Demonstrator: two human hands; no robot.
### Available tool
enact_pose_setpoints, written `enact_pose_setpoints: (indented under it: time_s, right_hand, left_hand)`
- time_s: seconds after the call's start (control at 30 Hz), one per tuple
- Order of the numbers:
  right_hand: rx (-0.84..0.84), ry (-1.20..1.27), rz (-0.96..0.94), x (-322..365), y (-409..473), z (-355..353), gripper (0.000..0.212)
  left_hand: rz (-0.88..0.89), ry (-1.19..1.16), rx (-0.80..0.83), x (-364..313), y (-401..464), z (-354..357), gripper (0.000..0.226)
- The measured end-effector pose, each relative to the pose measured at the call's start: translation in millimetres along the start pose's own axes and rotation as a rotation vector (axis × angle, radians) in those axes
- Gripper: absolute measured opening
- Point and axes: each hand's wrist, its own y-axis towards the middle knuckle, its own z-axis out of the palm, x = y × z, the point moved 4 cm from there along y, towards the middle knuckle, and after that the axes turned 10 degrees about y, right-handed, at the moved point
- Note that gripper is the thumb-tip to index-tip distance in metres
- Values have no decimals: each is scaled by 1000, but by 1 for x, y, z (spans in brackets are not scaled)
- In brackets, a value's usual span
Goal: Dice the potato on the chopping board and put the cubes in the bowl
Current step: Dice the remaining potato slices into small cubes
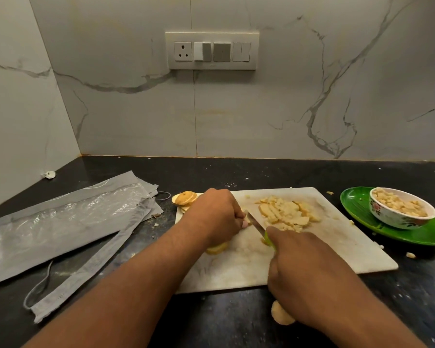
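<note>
A wide dark stone bench [236,172] runs along a pale marble wall with a switch plate [212,51] set in it. Grey folded wrappers with a clear plastic sheet [68,217] lie to the left, well apart from the work. In the middle sits a white chopping board [337,247], and at its right, just beside it, a green plate [357,209] carries a floral bowl [399,218] already heaped with potato cubes. A person's left hand [216,214] is curled down over a piece of potato [216,248], which peeks out below the wrist; its fingers seem clamped on it, though most of the piece is hidden. The right hand [304,267] has its fingers wrapped round the green handle of a knife [256,226], whose blade points up toward the left fingertips. A pile of cut strips and cubes [286,213] lies on the far side of the board, and a stack of round slices [183,198] sits at the board's far left corner. The blade is very near the holding fingers, so a slip on the wet board could nick them. The pile crowds the cutting space, and loose bits [410,254] already lie scattered on the bench, so more could spill when carried over the plate's rim to the full bowl.
</note>
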Motion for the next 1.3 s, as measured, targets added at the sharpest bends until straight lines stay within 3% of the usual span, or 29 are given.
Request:
enact_pose_setpoints:
  time_s: [0.13, 0.27, 0.53, 0.77, 0.87, 1.07, 1.3]
  right_hand:
    - [70, -3, 19, -2, -28, -13, 68]
    - [-40, 12, -4, 7, -19, -25, 53]
    - [-85, 61, 65, 10, 41, 4, 49]
    - [8, 12, -48, -2, -10, 4, 57]
    - [25, 27, -14, -2, -26, -10, 61]
    - [-120, 42, -7, 9, 3, -20, 51]
    - [-74, 50, 33, 14, 43, 5, 48]
  left_hand:
    - [-32, -58, -10, 11, 1, 0, 27]
    - [-75, -208, -10, 21, 0, 0, 23]
    - [-100, -165, -3, 21, 5, 3, 15]
    - [-81, -111, 5, 22, 9, 5, 16]
    - [-76, -125, -18, 23, 8, 3, 17]
    - [-90, -144, -80, 26, 1, 1, 16]
    - [-78, -90, -34, 23, 3, -1, 17]
